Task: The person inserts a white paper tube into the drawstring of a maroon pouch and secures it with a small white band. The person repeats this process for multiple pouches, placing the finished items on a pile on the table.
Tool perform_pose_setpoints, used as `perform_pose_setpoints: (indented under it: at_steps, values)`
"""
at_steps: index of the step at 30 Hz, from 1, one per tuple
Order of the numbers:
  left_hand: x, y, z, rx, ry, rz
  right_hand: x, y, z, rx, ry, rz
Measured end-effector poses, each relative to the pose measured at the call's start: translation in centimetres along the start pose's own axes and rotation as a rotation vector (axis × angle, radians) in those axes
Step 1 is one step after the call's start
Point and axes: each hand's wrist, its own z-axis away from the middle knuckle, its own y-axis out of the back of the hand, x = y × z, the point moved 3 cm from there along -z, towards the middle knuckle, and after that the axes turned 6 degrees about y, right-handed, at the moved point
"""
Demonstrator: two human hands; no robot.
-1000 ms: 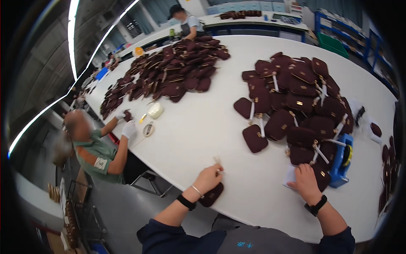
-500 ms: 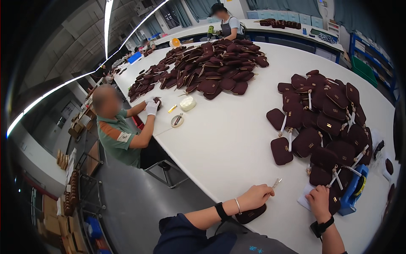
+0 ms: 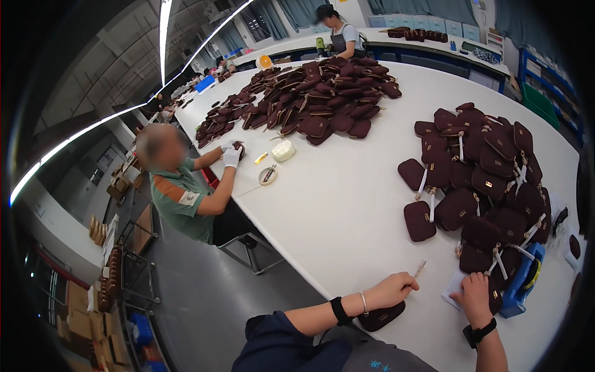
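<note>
My left hand (image 3: 392, 291) is closed in a pinch on a thin pale strap (image 3: 421, 268) that sticks out past the fingertips. Beneath that wrist a dark maroon zip pouch (image 3: 382, 316) lies at the table's near edge. My right hand (image 3: 474, 299) rests at the right edge of a white sheet (image 3: 454, 289), thumb apart from the fingers, with no held thing visible. Beside it stands a blue tape dispenser (image 3: 524, 280). Maroon pouches with whitish wrapped straps form a pile (image 3: 477, 167) just beyond that hand.
A larger pouch heap (image 3: 316, 99) covers the far part of the white table (image 3: 334, 204). At the left edge a seated person (image 3: 180, 186) in white gloves handles a pouch, near a tape roll (image 3: 268, 176) and a cream bundle (image 3: 283, 151). Another person (image 3: 344, 37) works beyond.
The whole view has shifted slightly, so the scene sits a little further right. Both my hands keep nearly the same places on the table, the left still pinching the strap.
</note>
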Motion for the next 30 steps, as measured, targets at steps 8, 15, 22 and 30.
perform_pose_setpoints:
  at_steps: [8,15,22,30]
  values:
    - [0.3,0.0,-0.1,-0.012,0.067,0.134,2.4,-0.5,-0.2,0.023,0.036,-0.112]
    - [2.0,-1.0,-1.2,-0.096,0.152,0.183,1.3,1.2,0.6,0.069,0.015,-0.205]
    - [3.0,-1.8,-3.0,-0.124,0.303,0.289,-6.2,2.8,1.2,0.117,0.431,0.036]
    - [4.5,-0.9,-0.6,0.010,0.057,0.220,-3.7,3.4,3.7,0.283,-0.233,-0.686]
